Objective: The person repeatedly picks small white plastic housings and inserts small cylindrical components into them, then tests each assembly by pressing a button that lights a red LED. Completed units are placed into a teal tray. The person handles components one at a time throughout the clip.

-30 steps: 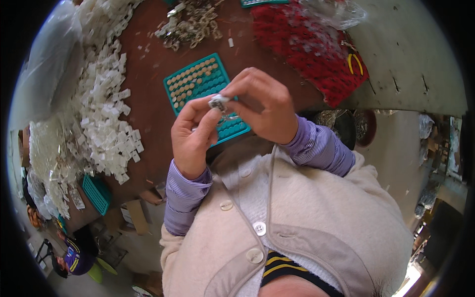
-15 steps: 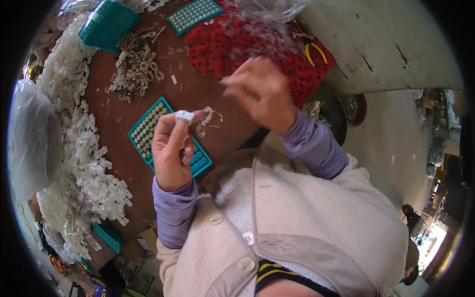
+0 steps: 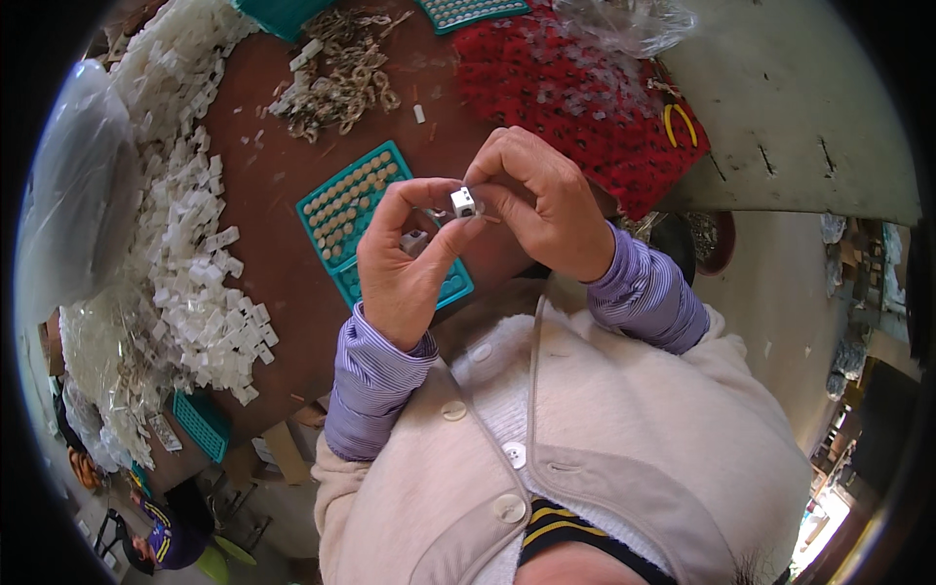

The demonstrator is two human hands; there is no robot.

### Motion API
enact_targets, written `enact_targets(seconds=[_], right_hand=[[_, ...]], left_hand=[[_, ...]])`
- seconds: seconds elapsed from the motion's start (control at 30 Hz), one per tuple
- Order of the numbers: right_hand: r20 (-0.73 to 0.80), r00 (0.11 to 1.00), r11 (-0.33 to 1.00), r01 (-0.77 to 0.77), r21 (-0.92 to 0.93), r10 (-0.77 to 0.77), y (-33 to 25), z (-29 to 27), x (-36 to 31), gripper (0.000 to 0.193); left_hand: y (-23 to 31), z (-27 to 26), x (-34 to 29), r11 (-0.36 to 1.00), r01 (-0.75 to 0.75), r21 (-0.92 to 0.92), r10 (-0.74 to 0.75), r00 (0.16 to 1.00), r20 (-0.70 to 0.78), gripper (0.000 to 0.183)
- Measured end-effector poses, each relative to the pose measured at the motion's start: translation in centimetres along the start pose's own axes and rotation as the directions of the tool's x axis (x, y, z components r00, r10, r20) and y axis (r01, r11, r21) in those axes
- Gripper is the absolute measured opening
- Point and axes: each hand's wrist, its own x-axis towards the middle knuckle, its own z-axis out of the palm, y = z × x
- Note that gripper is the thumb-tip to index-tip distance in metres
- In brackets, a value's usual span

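Note:
A small white plastic block (image 3: 462, 202) with dark holes in its face is pinched between the thumb and index finger of my left hand (image 3: 402, 288). Another white piece (image 3: 414, 241) shows inside the curl of that hand. My right hand (image 3: 554, 207) is closed in a pinch at the block's right side, its fingertips meeting those of my left; whatever lies between them is hidden. Under and behind my left hand lies a teal tray (image 3: 341, 267). Rows of round beige pieces (image 3: 341, 203) fill its far part, and my hand covers some of it.
White plastic pieces (image 3: 210, 302) are heaped along the table's left side. Tangled beige cords (image 3: 346, 83) lie at the back. Right of them, a red patterned cloth (image 3: 624, 161) bears clear bits and yellow-handled pliers (image 3: 680, 127). Another teal tray (image 3: 478, 14) stands far back.
My right hand has come down and left to meet the left hand at the block. My left hand has shifted right and up. The whole view has shifted, moving the table's contents in the picture.

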Motion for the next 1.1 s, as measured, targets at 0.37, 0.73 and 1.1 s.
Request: enact_targets(seconds=[0.37, 0.73, 1.1], right_hand=[[-0.09, 0.989, 0.982, 0.131, 0.136, -0.119, -2.1, 1.5, -1.5, 0.014], [0.03, 0.932, 0.928, 0.362, -0.086, -0.36, -2.0, 1.0, -1.2, 0.016], [0.106, 0.95, 0.953, 0.299, -0.056, -0.292, -3.2, 2.9, 0.3, 0.019]], left_hand=[[-0.6, -2.0, -3.3, 0.898, 0.128, -0.422, -0.103, 0.991, 0.082, 0.03], [-1.1, -3.1, -2.6, 0.983, 0.064, -0.174, -0.048, 0.995, 0.093, 0.029], [-1.9, -5.8, -2.3, 0.923, 0.141, -0.357, -0.095, 0.985, 0.145, 0.024]])
